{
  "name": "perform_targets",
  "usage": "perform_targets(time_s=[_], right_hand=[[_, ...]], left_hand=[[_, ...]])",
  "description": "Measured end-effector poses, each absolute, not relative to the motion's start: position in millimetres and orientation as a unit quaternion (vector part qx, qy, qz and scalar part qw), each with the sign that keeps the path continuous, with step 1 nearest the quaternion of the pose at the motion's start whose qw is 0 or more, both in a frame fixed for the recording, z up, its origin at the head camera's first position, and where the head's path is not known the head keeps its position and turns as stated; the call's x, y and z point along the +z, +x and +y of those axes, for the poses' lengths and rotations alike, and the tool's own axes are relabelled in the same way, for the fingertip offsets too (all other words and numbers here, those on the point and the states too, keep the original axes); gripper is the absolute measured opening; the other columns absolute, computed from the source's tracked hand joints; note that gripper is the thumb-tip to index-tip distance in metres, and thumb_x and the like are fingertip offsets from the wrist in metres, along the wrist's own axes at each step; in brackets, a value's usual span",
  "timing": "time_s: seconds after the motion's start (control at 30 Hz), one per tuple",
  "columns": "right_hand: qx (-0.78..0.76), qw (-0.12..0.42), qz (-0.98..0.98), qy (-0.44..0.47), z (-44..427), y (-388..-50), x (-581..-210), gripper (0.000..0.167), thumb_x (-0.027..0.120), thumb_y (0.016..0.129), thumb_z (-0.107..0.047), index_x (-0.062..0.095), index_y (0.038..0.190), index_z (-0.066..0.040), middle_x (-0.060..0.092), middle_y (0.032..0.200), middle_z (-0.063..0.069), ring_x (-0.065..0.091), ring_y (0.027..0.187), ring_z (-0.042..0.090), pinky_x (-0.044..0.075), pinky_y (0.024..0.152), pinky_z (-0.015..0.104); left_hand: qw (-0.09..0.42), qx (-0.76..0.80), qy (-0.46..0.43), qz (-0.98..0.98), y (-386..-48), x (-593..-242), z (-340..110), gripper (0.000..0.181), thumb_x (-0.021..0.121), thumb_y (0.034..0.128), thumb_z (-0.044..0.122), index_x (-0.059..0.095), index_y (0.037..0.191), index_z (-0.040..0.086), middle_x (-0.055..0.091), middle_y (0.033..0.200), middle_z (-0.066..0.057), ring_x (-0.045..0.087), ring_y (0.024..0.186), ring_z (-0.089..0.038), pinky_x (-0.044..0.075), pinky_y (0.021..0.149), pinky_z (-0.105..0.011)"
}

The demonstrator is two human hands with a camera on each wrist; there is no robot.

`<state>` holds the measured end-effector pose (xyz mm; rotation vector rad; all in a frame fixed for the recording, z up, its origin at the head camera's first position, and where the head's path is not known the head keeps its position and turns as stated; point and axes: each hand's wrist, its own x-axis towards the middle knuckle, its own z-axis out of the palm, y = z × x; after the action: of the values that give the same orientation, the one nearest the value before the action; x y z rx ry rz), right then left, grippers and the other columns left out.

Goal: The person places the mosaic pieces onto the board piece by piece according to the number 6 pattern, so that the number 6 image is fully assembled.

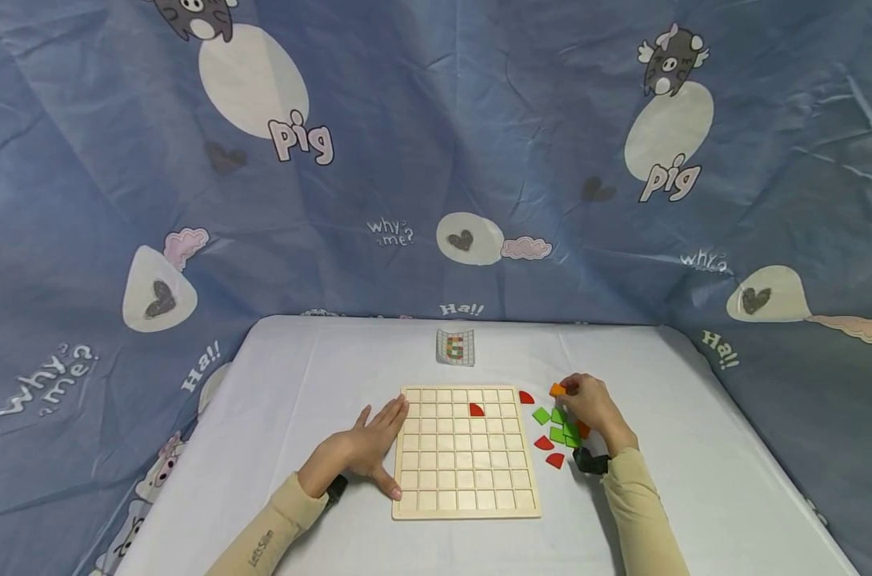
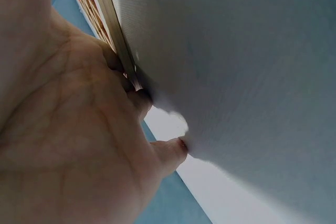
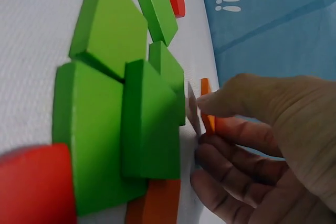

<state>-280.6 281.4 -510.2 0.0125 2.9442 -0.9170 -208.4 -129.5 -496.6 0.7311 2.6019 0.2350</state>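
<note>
A pale wooden grid board (image 1: 465, 460) lies on the table with one red quarter-round piece (image 1: 477, 410) in a cell of its upper part. My left hand (image 1: 367, 448) rests along the board's left edge, thumb and fingers spread; the left wrist view shows its fingers touching the board's side (image 2: 113, 22). Right of the board, my right hand (image 1: 593, 406) pinches an orange square block (image 1: 557, 390) between thumb and fingers. Below that hand lie several green square blocks (image 1: 557, 434), seen large in the right wrist view, with an orange block (image 1: 584, 430) beside them.
Loose red quarter-round pieces (image 1: 544, 442) lie between the board and the green blocks. Behind the board is a small card (image 1: 455, 348) with a coloured grid pattern. A white cloth covers the table (image 1: 350, 364), and a blue printed curtain (image 1: 378, 176) hangs behind it.
</note>
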Motion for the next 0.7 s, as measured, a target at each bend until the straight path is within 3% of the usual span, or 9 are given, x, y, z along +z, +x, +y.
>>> perform_targets(time_s=[0.43, 0.7], right_hand=[[-0.305, -0.031, 0.95, -0.059, 270, -275, -489, 0.027, 0.064, 0.088, -0.014, 0.068, 0.11, 0.0, 0.069, 0.107, 0.017, 0.064, 0.096, 0.03, 0.053, 0.085, 0.047], [-0.314, -0.028, 0.944, -0.096, 250, -268, -480, 0.028, 0.068, 0.09, -0.018, 0.069, 0.114, -0.004, 0.068, 0.11, 0.013, 0.062, 0.098, 0.029, 0.053, 0.081, 0.043]], left_hand=[[0.215, 0.083, 0.26, 0.938, -209, -495, -129, 0.145, 0.082, 0.055, 0.064, -0.001, 0.154, -0.001, -0.006, 0.162, -0.018, 0.0, 0.151, -0.03, 0.007, 0.118, -0.059], [0.218, 0.083, 0.259, 0.937, -210, -497, -129, 0.146, 0.082, 0.0537, 0.066, -0.002, 0.154, -0.001, -0.006, 0.162, -0.018, 0.0, 0.151, -0.031, 0.007, 0.118, -0.059]])
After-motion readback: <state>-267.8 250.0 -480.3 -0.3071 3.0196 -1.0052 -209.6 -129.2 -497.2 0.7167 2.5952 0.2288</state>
